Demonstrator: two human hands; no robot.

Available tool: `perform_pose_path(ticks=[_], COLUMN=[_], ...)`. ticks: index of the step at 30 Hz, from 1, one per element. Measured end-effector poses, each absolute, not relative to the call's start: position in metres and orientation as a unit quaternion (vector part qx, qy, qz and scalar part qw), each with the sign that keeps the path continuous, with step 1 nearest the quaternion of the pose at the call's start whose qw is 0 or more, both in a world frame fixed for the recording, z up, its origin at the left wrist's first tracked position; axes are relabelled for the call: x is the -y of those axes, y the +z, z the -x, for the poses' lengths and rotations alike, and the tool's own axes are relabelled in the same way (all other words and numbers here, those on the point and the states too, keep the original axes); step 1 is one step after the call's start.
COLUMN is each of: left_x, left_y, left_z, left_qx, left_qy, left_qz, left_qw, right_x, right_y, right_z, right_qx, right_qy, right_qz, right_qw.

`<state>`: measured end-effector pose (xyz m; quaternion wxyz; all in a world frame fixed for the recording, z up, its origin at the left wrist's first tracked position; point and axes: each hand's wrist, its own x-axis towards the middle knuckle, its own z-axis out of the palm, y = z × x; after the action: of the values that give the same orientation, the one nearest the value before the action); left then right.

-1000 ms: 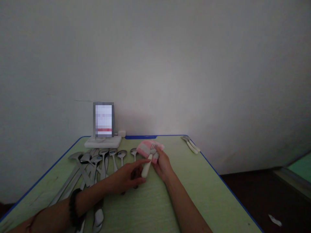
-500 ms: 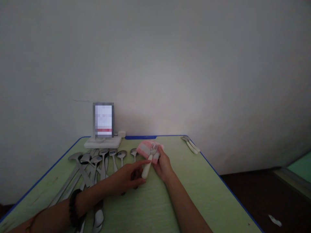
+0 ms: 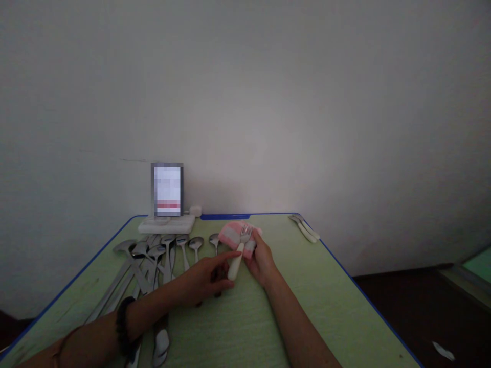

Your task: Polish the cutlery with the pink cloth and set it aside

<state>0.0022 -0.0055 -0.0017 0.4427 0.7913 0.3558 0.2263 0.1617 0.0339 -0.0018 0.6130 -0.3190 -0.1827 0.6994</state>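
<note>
My left hand [image 3: 205, 280] pinches the white handle of a small fork [image 3: 238, 253], tines pointing away from me. A pink and white cloth [image 3: 235, 235] is bunched in my right hand [image 3: 261, 261], pressed against the fork's metal neck. Both hands meet over the middle of the green table [image 3: 245, 327]. A dark bracelet circles my left wrist.
Several steel spoons [image 3: 161, 255] lie fanned on the left half of the table. A white base [image 3: 166, 223] with a standing card rests against the wall at the back. Two white-handled utensils [image 3: 306, 228] lie by the far right edge. Dark floor drops off at the right.
The hands, fork and cloth keep almost the same pose; the cloth shifts slightly along the fork's neck. The view has drifted a little, so everything sits slightly further right.
</note>
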Motion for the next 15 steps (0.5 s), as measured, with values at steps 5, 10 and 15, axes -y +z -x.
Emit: perform_pose_path(ticks=[5, 10, 15], left_x=[0.007, 0.005, 0.004], left_y=[-0.003, 0.000, 0.005], left_z=[-0.002, -0.004, -0.003], left_qx=[-0.365, -0.406, -0.424], left_qy=[0.250, 0.342, 0.378], left_qz=[-0.773, -0.747, -0.747], left_qw=[0.455, 0.400, 0.346], right_x=[-0.033, -0.030, -0.030], right_y=[-0.003, 0.001, 0.001], right_z=[-0.165, -0.172, -0.172], right_qx=[0.196, 0.213, 0.231], right_qy=[0.711, 0.736, 0.740], right_qz=[0.286, 0.231, 0.221], right_qw=[0.612, 0.600, 0.592])
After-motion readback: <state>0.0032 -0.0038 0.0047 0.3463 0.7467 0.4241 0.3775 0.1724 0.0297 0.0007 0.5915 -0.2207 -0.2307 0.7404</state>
